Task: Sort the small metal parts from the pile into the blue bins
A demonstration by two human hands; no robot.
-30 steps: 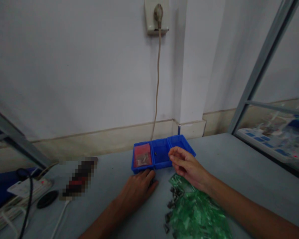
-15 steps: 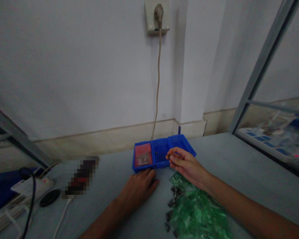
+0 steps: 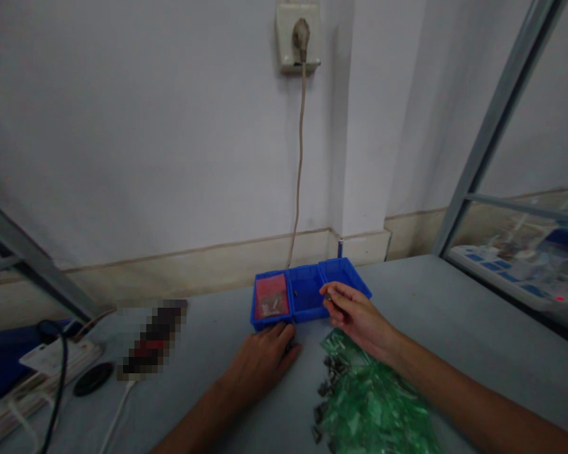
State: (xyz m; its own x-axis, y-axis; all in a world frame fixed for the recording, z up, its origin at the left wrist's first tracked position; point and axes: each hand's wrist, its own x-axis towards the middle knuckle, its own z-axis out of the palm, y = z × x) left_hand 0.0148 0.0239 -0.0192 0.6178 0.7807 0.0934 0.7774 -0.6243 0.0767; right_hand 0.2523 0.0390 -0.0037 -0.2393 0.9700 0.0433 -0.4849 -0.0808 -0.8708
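Note:
Three small blue bins (image 3: 307, 309) stand joined in a row near the wall; the left one holds a red packet (image 3: 271, 295). My left hand (image 3: 264, 359) rests palm down on the table, fingers touching the front of the left bin. My right hand (image 3: 355, 314) hovers at the front edge between the middle and right bins, fingertips pinched on a small dark part. A heap of green plastic pieces (image 3: 373, 407) with small dark parts (image 3: 326, 372) along its left side lies under my right forearm.
A cord runs from a wall socket (image 3: 298, 38) down behind the bins. At the left lie a power strip (image 3: 42, 356), a black round object (image 3: 92, 378) and cables. A metal frame (image 3: 492, 126) at the right separates another bench with trays.
My right hand has dropped slightly toward the bins' front edge and its fingers have closed into a tighter pinch. My left hand has stayed put.

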